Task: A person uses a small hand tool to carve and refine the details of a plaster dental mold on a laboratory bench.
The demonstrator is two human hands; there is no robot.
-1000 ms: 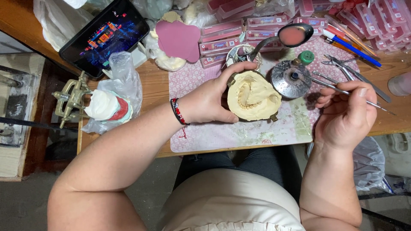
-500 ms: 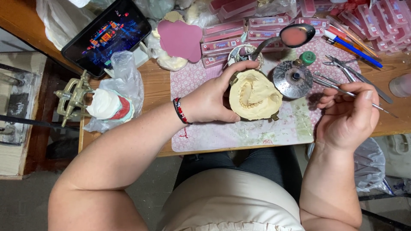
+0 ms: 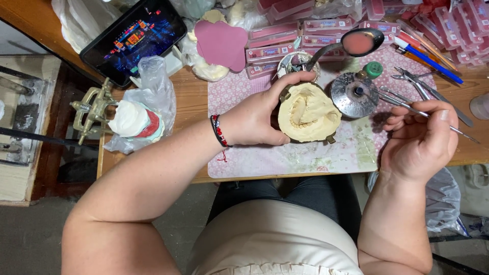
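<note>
Left hand [image 3: 252,119] gripping plaster-filled flask [image 3: 308,113], right hand [image 3: 418,138] pinching thin metal tool [image 3: 433,118]

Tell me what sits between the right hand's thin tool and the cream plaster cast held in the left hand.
The round metal burner stands near that path, up and left of the right hand. The thin tool passes beside it. The plaster cast in the left hand lies left of it; the direct line below the burner is bare mat.
</note>
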